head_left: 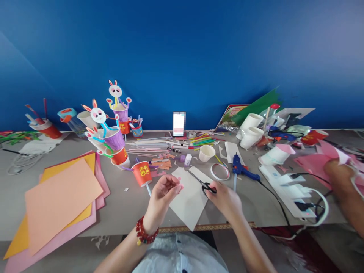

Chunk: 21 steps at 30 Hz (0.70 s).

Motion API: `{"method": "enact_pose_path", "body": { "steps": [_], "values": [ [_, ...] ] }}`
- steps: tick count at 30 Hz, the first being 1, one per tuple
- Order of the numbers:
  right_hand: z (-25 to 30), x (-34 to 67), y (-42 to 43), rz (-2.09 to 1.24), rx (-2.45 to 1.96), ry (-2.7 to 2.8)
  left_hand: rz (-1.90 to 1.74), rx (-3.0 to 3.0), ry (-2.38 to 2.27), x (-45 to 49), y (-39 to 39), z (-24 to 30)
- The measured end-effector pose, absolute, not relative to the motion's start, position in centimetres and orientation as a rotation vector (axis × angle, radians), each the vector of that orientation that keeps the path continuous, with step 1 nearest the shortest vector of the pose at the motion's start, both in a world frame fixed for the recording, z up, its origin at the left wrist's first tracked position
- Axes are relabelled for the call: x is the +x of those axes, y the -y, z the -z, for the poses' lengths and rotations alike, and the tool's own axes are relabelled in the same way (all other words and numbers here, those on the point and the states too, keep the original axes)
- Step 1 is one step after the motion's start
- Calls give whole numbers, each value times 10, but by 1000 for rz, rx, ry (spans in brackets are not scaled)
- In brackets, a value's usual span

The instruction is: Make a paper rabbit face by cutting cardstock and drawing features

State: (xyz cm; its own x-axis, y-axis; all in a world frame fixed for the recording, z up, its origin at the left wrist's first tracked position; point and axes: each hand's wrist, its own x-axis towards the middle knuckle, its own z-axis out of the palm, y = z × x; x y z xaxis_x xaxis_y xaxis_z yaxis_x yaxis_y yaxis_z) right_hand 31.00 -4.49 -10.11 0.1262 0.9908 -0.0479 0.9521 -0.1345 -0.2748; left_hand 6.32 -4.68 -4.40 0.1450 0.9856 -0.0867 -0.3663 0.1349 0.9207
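Between the thumb and fingers of my left hand [166,191] is a small pink paper piece [181,186]. My right hand [224,197] is closed around the black handles of a pair of scissors [203,184], whose blades point up and to the left over the table. Beneath both hands lies a sheet of white paper [189,204]. Left of my left hand, a red paper cup [141,173] with gold characters lies tilted with straws attached. A white-capped glue bottle [187,160] stands just beyond the paper, near orange paper scraps [165,163].
Coloured paper sheets [62,201] are stacked at left, below rabbit cup figures [113,138]. A blue glue gun [244,168], a tape roll [220,171] and a corded power strip [287,193] lie at right. Another person's arm [344,189] reaches in at far right.
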Motion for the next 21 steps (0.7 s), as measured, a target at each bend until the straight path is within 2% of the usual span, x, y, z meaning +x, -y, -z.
{"method": "enact_pose_path", "body": {
  "steps": [2,6,8,13,21],
  "values": [
    [102,323,53,-498,-2091,1838,-1199,907,-895,62,48,44],
    [97,332,81,-1231,-1636,1467,-1207,956,-911,60,49,44],
    [89,318,95,-1430,-1451,1315,-1218,986,-898,62,49,43],
    [68,264,107,-1626,-1227,1228,-1251,1001,-822,71,51,37],
    [63,244,101,-1580,-1141,1313,-1300,979,-805,75,55,33]
  ]
}}
